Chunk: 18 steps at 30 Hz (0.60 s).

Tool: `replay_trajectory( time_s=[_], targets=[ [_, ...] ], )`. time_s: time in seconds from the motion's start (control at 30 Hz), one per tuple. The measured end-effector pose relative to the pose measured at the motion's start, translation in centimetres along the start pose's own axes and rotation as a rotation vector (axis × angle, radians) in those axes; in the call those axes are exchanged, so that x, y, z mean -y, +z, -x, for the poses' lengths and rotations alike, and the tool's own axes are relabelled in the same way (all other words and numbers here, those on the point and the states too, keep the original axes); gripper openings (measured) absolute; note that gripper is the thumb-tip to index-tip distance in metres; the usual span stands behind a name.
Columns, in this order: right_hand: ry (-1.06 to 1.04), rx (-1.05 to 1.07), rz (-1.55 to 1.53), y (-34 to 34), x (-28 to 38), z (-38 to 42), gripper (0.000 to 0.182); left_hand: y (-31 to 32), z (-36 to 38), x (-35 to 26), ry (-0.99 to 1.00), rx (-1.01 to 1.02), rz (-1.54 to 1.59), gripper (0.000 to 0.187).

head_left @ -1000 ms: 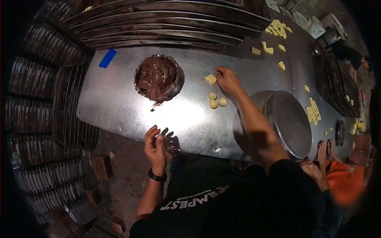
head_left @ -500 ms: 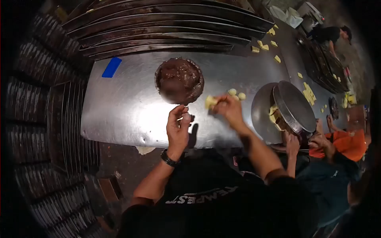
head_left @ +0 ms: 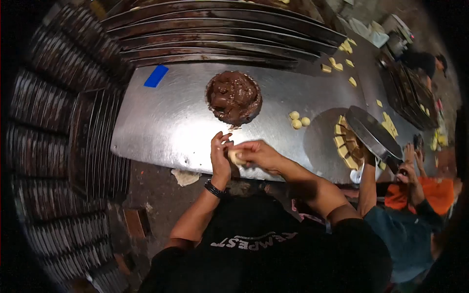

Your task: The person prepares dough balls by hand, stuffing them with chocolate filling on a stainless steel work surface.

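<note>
A pale piece of dough (head_left: pixel 237 157) sits between both my hands at the near edge of the steel table (head_left: pixel 171 122). My left hand (head_left: pixel 220 155) cups it from the left, a black band on its wrist. My right hand (head_left: pixel 258 154) closes over it from the right. Just beyond them stands a round bowl of dark chocolate filling (head_left: pixel 234 96). Three small dough balls (head_left: pixel 298 119) lie to the bowl's right.
Stacked dark baking trays (head_left: pixel 205 34) line the far side and the left. A blue card (head_left: pixel 156 76) lies at the table's far left. Another person's hand (head_left: pixel 370 156) tilts a metal lid (head_left: pixel 373 134) over a pan of dough squares (head_left: pixel 346 142). More dough squares (head_left: pixel 342 61) lie far right.
My right hand has carried the dough piece from the far side of the table back to the near edge. My left hand has met it there. The person at right has lifted the lid.
</note>
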State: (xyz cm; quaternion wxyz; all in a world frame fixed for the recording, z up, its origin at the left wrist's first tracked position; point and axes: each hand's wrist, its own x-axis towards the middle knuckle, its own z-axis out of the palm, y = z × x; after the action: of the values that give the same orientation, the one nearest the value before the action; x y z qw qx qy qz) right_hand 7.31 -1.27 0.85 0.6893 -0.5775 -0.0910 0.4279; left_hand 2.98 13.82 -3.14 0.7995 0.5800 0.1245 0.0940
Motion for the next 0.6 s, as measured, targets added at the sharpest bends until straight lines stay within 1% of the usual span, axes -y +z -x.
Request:
replay_trajectory(
  time_s=[0.03, 0.07, 0.13, 0.17, 0.2, 0.27, 0.33, 0.37, 0.47, 0.5, 0.6],
  targets=[
    [-0.282, -0.2, 0.381, -0.1, 1.0, -0.6, 0.032, 0.3, 0.4, -1.4, -0.081, -0.148, 0.023, 0.049],
    [-0.577, -0.399, 0.751, -0.2, 2.0, -1.1, 0.029, -0.5, 0.4, -0.5, -0.099, -0.242, 0.151, 0.042],
    [-1.02, -0.522, 1.256, -1.9, 4.1, -2.9, 0.031, -1.6, 2.2, -2.3, -0.058, -0.293, 0.012, 0.034],
    [-0.98, -0.528, 1.287, -2.6, 4.1, -3.7, 0.032, -2.7, 3.5, -2.4, -0.043, -0.29, 0.039, 0.029],
    [-0.941, -0.534, 1.322, -3.3, 3.5, -4.8, 0.033, -3.8, 4.9, -2.6, -0.078, -0.307, 0.027, 0.027],
    [-0.881, -0.499, 1.408, -4.7, 1.8, -6.7, 0.035, -5.3, 7.8, -2.0, -0.061, -0.431, -0.082, 0.026],
    [-0.82, -0.479, 1.469, -4.4, 1.2, -7.2, 0.034, -6.3, 10.1, -1.5, -0.09, -0.518, -0.022, 0.023],
    [-0.698, -0.353, 1.508, -4.9, 1.5, -7.7, 0.03, -6.5, 11.1, -1.3, -0.102, -0.546, -0.016, 0.022],
    [-0.574, -0.245, 1.062, -4.7, 3.2, -7.2, 0.022, -6.2, 12.6, -0.7, -0.124, -0.585, 0.027, 0.02],
    [-0.297, -0.051, 0.743, -5.4, 3.4, -6.9, 0.028, -5.7, 12.6, -0.9, -0.126, -0.581, 0.037, 0.021],
    [-0.03, -0.043, -0.119, -5.1, 3.5, -3.0, 0.037, -4.3, 11.1, -2.0, -0.111, -0.527, 0.099, 0.027]
  ],
)
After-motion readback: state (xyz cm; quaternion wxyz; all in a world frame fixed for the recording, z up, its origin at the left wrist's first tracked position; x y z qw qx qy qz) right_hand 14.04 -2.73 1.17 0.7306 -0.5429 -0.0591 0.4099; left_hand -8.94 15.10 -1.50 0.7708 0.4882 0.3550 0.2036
